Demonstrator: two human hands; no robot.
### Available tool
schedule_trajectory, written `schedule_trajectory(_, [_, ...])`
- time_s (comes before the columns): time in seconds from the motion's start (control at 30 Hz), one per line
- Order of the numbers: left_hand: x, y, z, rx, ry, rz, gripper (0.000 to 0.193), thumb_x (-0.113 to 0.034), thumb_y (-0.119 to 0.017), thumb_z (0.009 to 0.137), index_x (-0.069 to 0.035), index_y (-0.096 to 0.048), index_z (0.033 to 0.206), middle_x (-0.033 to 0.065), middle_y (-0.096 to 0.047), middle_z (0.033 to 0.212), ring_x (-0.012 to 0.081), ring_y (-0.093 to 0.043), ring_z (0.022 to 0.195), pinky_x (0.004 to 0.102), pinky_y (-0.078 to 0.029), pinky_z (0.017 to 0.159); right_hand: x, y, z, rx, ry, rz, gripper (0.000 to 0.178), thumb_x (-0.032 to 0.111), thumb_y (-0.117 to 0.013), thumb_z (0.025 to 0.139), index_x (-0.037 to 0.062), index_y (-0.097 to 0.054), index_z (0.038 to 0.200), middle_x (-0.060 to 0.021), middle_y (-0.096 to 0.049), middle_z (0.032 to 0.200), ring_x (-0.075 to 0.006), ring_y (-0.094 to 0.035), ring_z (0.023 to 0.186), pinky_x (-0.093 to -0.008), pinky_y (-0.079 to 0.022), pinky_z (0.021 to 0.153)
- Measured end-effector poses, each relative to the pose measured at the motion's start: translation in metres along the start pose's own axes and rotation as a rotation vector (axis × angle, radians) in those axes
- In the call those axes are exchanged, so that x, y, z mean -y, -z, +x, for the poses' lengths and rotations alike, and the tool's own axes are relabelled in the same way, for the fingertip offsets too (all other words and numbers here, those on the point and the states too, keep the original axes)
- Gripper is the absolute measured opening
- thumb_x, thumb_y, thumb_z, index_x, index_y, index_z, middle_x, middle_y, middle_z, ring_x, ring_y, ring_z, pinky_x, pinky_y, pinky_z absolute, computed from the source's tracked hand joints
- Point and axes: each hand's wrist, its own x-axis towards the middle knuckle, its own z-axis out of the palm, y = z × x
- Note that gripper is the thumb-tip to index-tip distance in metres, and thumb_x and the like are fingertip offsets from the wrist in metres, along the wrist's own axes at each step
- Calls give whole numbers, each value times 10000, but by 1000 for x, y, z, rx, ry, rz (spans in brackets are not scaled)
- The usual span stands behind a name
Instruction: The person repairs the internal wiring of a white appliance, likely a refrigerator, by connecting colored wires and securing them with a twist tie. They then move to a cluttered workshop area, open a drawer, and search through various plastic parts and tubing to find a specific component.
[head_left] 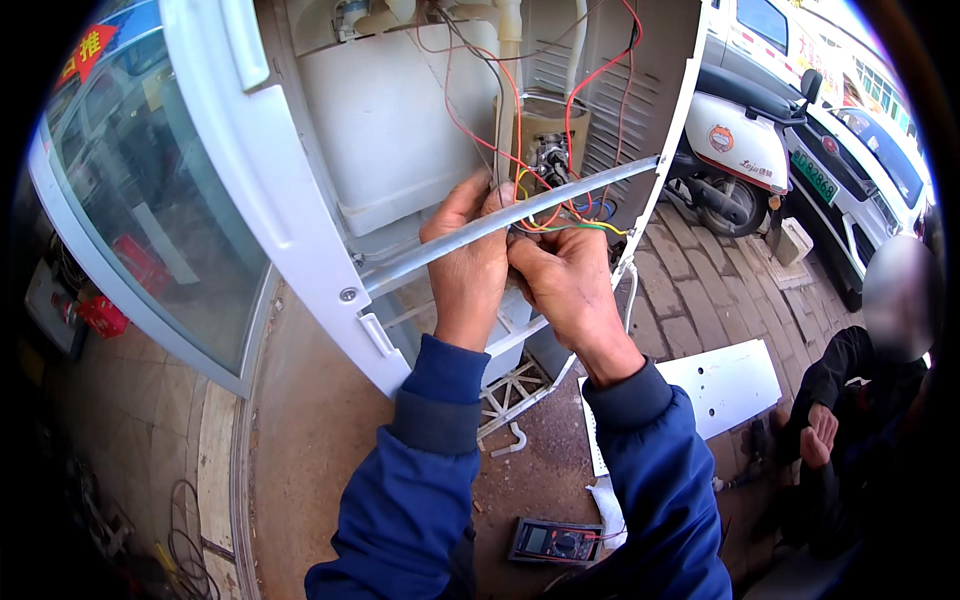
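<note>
An opened white appliance cabinet stands before me, with a large white tank inside. My left hand reaches up behind a metal crossbar, its fingers closed around thin wires. Close beside it, my right hand pinches the same wires between thumb and fingers, just below the bar. The exact joint between the fingertips is hidden. Red, yellow, green and blue wires spread from there. Behind them sits a beige cylinder with a dark metal fitting on its front.
A multimeter lies on the ground between my arms. White pipe elbow and a white panel lie nearby. At right a person sits with hands together; a scooter and cars stand behind. A glass door is at left.
</note>
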Motion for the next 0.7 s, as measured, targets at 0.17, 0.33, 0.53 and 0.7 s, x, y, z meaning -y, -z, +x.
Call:
schedule_trajectory(0.17, [4,-1,2,-65,-81,28,222,-130,-691,983,73,-710,1072,6,-661,854,52,-529,782,241,-478,709,-2,0,0,-11,25,12,137,-8,-604,903,1,-636,770,23,-568,632,-46,-445,487,-248,-314,437])
schedule_trajectory(0.33, [10,1,1,-63,-42,15,263,-142,-691,983,85,-703,1115,0,-654,863,47,-517,784,235,-465,693,11,-2,-4,-66,12,-90,68,-47,-595,862,-26,-649,826,58,-522,644,-15,-402,614,-255,-321,514])
schedule_trajectory(0.53, [8,0,-1,-98,25,-46,315,-143,-702,978,93,-690,1188,8,-669,914,60,-540,798,230,-472,702,2,0,-1,-70,-1,-173,34,-3,-637,853,-27,-661,854,32,-514,616,-31,-403,616,-272,-346,526])
schedule_trajectory(0.7, [7,-3,-1,-87,24,-73,335,-155,-711,977,78,-689,1216,20,-686,935,66,-566,820,234,-490,727,0,0,-1,-63,19,-115,43,-3,-628,857,-27,-662,847,35,-524,617,-30,-411,612,-270,-350,527])
